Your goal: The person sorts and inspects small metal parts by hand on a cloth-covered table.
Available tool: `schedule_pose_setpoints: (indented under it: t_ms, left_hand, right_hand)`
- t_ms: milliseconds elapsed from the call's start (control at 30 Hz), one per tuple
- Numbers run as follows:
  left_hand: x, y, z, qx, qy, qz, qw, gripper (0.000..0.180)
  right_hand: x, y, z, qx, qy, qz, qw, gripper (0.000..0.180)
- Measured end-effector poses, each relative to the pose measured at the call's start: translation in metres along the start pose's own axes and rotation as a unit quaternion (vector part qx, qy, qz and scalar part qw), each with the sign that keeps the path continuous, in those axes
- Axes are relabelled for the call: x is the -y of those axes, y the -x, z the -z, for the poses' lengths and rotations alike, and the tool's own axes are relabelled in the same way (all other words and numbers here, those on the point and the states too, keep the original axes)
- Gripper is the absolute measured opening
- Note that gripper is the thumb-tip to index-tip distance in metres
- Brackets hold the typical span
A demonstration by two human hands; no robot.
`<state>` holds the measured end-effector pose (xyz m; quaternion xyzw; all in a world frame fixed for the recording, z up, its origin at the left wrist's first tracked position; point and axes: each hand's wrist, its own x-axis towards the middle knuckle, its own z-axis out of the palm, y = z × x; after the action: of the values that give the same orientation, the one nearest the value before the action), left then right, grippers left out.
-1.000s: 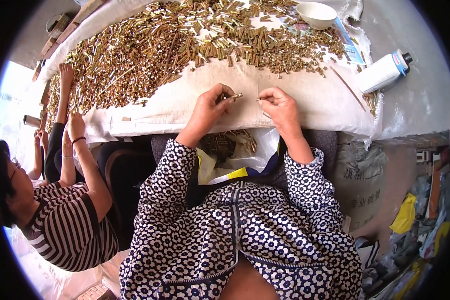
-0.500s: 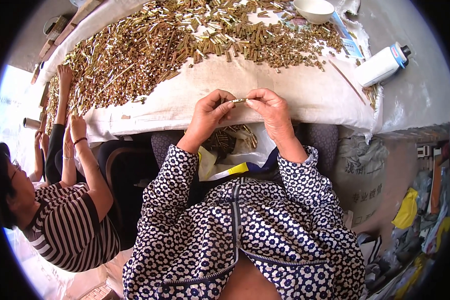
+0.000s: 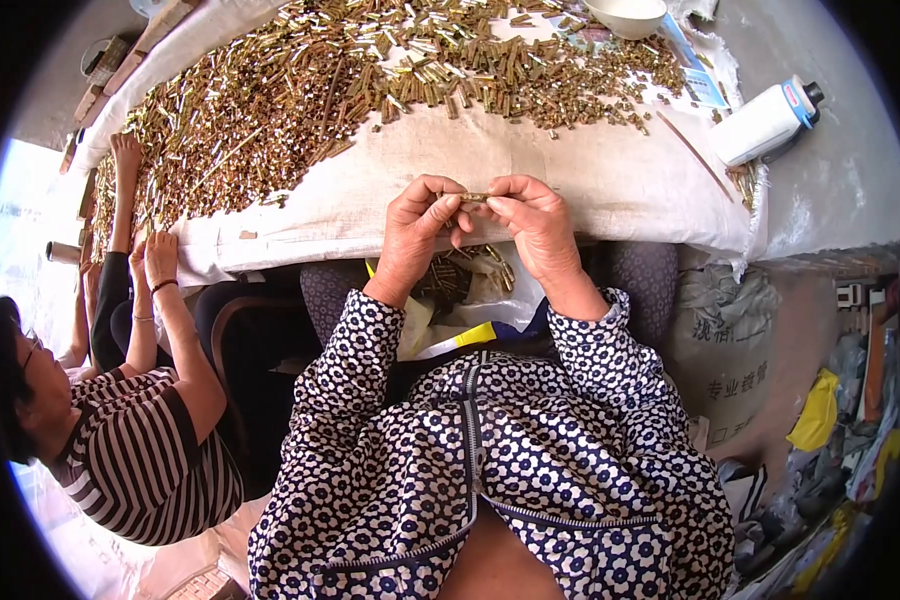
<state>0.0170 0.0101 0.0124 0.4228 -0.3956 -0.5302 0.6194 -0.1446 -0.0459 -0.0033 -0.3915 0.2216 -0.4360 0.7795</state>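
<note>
A: What's in the containers on my feed?

B: Far edge of the table, a white bowl [image 3: 625, 15]; I can't see inside it. A white bottle [image 3: 765, 122] with a dark cap lies on its side at far right. Below the table edge, right under the hands, an open plastic bag [image 3: 475, 285] holds more of the brass pieces.

A: Change since the earlier frame?

B: One second ago the hands were apart, with the piece in the left alone. Half a second ago they had met. Now they're together again, slightly nearer me, over the near edge of the cloth.

A: Hands now?

B: The left hand [image 3: 417, 232] and the right hand [image 3: 538, 225] are both closed in a pinch on one brass tube [image 3: 474, 197], thumbs and fingertips at either end.

A: How does the tube look?

B: Short, thin, gold-coloured metal, held level between the two hands, above the white cloth [image 3: 570, 180]. It has the same look as the big pile of brass pieces [image 3: 320, 80] spread over the far half of the cloth.

A: Anyone else?

B: A person in a striped shirt [image 3: 140, 450] at left, both hands up at the pile's left end.
</note>
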Motion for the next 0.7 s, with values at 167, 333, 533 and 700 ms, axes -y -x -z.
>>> schedule_pose_setpoints:
  t_ms: [167,333,533,700]
  left_hand:
    - [0.001,0.0,-0.002,0.003,-0.03,-0.026,0.999,0.008]
    - [0.009,-0.007,-0.003,-0.003,-0.249,-0.023,0.968,0.006]
    - [0.012,-0.015,-0.022,0.043,-0.523,-0.212,0.824,0.011]
    - [0.02,-0.023,-0.02,0.06,-0.575,-0.195,0.793,0.006]
  right_hand:
    - [-0.002,0.003,-0.004,-0.026,0.141,0.081,0.986,0.012]
    - [-0.003,-0.005,0.008,-0.011,0.451,0.178,0.875,0.014]
    - [0.005,-0.013,0.019,-0.013,0.588,0.212,0.78,0.019]
    - [0.023,-0.041,0.052,-0.125,0.671,0.233,0.693,0.019]
